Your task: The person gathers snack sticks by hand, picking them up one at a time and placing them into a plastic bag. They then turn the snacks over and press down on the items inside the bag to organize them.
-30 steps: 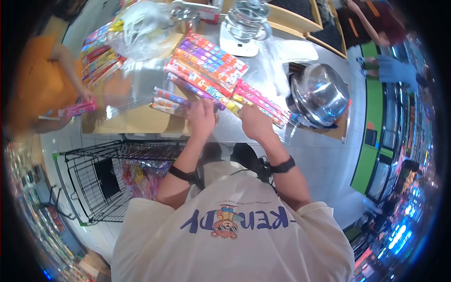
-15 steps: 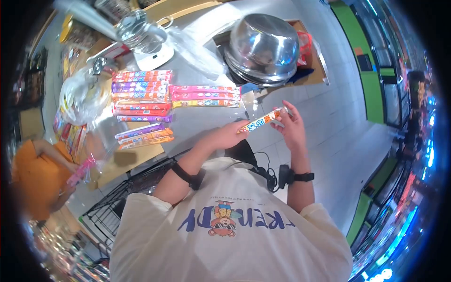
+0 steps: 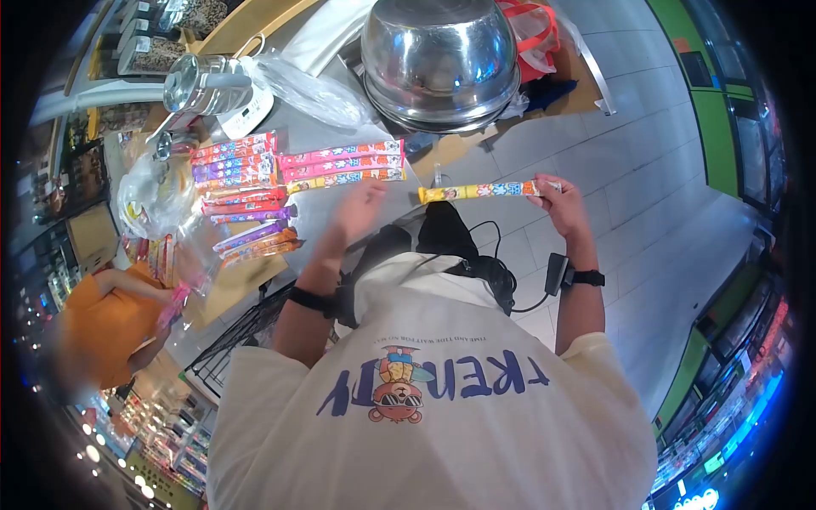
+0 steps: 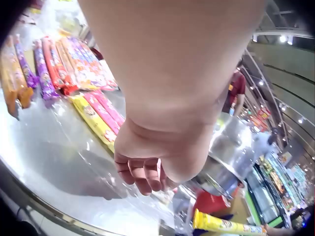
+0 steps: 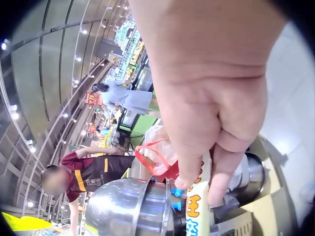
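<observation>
A long yellow tube packet (image 3: 484,190) with orange and blue print is pinched at its right end by my right hand (image 3: 561,206), out past the table's front edge. In the right wrist view the thumb and fingers of my right hand (image 5: 211,113) grip the packet (image 5: 198,201). My left hand (image 3: 361,208) holds nothing and hovers near the front of a row of pink and yellow packets (image 3: 344,166). The left wrist view shows its fingers loosely bent (image 4: 145,174) above the metal table (image 4: 64,162). Red, purple and orange packets (image 3: 246,200) lie farther left.
Stacked metal bowls (image 3: 440,64) stand at the back right beside a cardboard box (image 3: 578,93) with a red-handled bag (image 3: 531,38). A glass kettle (image 3: 208,85) and clear plastic bags (image 3: 314,89) are at the back. A person in orange (image 3: 110,323) is at the left.
Both hands first worked at the packet rows, then held the yellow packet out front. My left hand has since let go and moved left, while my right hand carried the packet rightward.
</observation>
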